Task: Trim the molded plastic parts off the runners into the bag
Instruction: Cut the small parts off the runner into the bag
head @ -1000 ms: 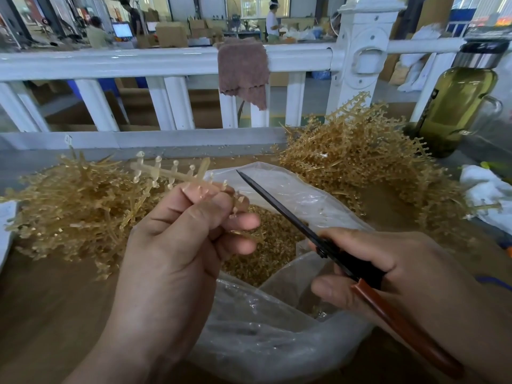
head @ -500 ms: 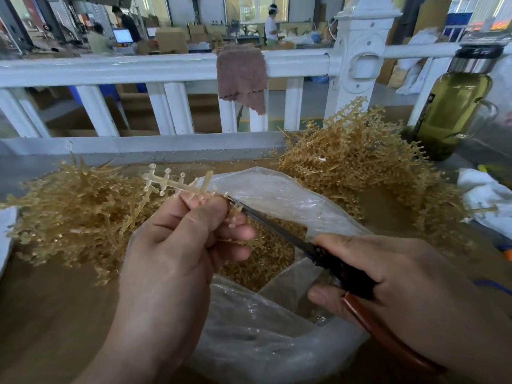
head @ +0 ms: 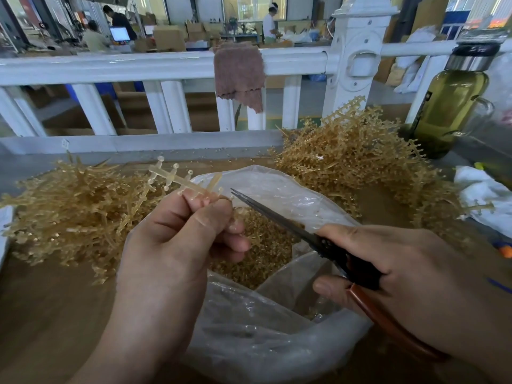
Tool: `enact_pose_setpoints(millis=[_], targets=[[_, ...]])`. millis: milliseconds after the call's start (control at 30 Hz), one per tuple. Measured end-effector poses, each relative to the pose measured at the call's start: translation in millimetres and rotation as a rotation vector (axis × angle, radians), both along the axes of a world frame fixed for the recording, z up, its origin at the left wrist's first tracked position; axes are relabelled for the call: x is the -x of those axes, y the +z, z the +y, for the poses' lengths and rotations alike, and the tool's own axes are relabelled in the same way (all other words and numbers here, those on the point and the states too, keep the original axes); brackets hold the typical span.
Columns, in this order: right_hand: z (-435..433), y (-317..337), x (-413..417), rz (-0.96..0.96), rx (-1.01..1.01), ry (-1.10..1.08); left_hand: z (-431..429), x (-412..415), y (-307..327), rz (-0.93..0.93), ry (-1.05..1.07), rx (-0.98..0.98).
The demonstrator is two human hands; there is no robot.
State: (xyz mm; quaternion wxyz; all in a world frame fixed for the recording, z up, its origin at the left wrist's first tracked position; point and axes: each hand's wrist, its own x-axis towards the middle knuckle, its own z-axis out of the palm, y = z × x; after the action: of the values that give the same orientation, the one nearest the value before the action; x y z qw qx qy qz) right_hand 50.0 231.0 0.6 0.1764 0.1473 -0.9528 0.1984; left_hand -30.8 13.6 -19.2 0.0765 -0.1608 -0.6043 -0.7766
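My left hand [head: 177,245] pinches a translucent amber runner [head: 177,180] with small molded parts on its side branches, held over the open clear plastic bag [head: 277,342]. My right hand [head: 410,278] grips scissors [head: 291,228] with dark blades and a red-brown handle. The blade tips sit just right of the runner, beside my left fingertips. Loose trimmed amber parts [head: 263,253] fill the bottom of the bag.
A heap of amber runners [head: 69,212] lies left of the bag, another heap [head: 360,162] at the back right. A bottle of yellow-green liquid [head: 448,106] stands far right, white cloth [head: 482,195] below it. A white railing [head: 138,67] with a brown rag [head: 238,73] borders the table.
The scissors closed in on the runner at my left fingertips, then drew back slightly to the right. My left hand has shifted the runner a little.
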Motion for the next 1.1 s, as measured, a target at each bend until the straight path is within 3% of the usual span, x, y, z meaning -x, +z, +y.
enact_pose_setpoints(millis=[367,1100], targets=[[2,3,0,-0.063,-0.012,0.050,-4,5,-5,0.030,0.038,0.063],[-2,8,-3,0.024,-0.105,-0.046,-2,0,-1,0.046,-0.058,0.077]])
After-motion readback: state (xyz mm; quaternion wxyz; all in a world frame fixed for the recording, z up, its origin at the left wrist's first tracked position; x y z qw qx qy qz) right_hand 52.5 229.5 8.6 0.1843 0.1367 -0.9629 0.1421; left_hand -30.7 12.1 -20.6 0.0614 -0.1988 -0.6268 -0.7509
